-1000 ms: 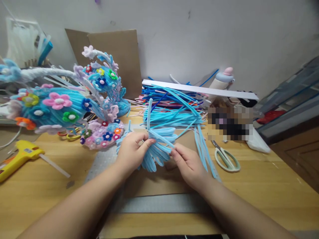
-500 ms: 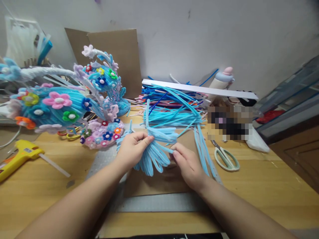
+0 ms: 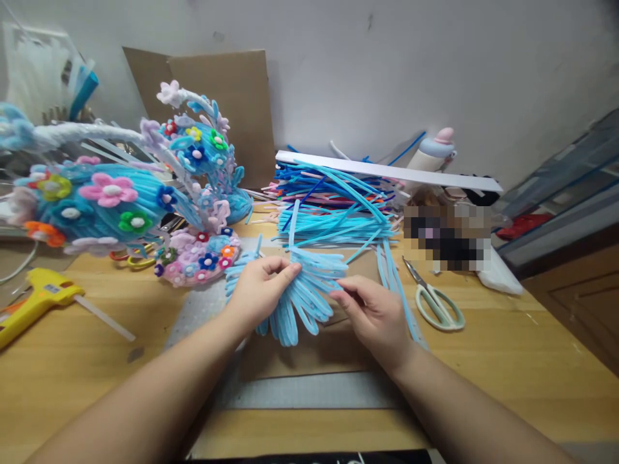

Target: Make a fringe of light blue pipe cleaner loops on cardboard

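Note:
A fan of looped light-blue pipe cleaners [image 3: 309, 303] is spread above the brown cardboard sheet [image 3: 290, 361]. My left hand [image 3: 264, 283] grips it near its middle, thumb on top. At the fan's right side, my right hand [image 3: 372, 316] pinches the tip of one loop between thumb and fingers. One straight stem rises from the fan toward the back. Part of the fan is hidden behind my left hand.
Scissors [image 3: 439, 306] lie at the right, near loose blue pipe cleaners [image 3: 399, 290]. Behind the fan is a pile of pipe cleaners [image 3: 333, 225]. Flower-covered blue lantern shapes [image 3: 111, 203] stand at the left above a yellow glue gun [image 3: 46, 299]. A blurred patch covers something at right.
My right hand has turned slightly and shifted a little to the right, moving its grip among the loop tips. My left hand keeps its hold on the fan.

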{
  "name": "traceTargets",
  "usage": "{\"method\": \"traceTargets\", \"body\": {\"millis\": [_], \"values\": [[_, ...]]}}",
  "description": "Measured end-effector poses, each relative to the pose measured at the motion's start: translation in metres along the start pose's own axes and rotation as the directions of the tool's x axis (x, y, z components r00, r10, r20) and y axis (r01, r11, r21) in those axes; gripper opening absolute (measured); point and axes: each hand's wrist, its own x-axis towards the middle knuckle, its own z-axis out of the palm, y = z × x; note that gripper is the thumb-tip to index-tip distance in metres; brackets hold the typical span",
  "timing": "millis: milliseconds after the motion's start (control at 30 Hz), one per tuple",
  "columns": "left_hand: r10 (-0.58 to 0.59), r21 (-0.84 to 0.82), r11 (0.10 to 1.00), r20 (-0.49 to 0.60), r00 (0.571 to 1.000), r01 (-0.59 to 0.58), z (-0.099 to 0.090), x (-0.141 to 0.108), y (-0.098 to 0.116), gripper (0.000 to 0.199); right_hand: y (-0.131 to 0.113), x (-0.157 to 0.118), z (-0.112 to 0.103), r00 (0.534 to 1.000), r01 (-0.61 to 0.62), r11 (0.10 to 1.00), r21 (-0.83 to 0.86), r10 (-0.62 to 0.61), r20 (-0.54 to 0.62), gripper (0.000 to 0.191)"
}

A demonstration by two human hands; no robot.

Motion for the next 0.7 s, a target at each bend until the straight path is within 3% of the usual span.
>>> {"method": "traceTargets", "body": {"millis": [167,333,700], "values": [[-0.004,-0.177,0.984,0.004,1.000,0.005,0.0008,0.0020,-0.0017,0.026,0.0028,0.0026,0.0039,0.991,-0.061,0.988,-0.142,0.077,0.112,0.013],[-0.067,-0.227,0.972,0.002,0.998,0.066,0.0000,0.0020,-0.0028,0.025,0.0033,0.0050,0.0049,0.950,-0.003,0.944,-0.329,0.106,0.295,0.025],[0.012,-0.140,0.990,-0.043,0.999,-0.018,0.0019,0.0005,-0.0051,0.025,0.0012,0.0041,0.0081,0.928,-0.017,0.930,-0.368,0.152,0.339,0.025]]}}
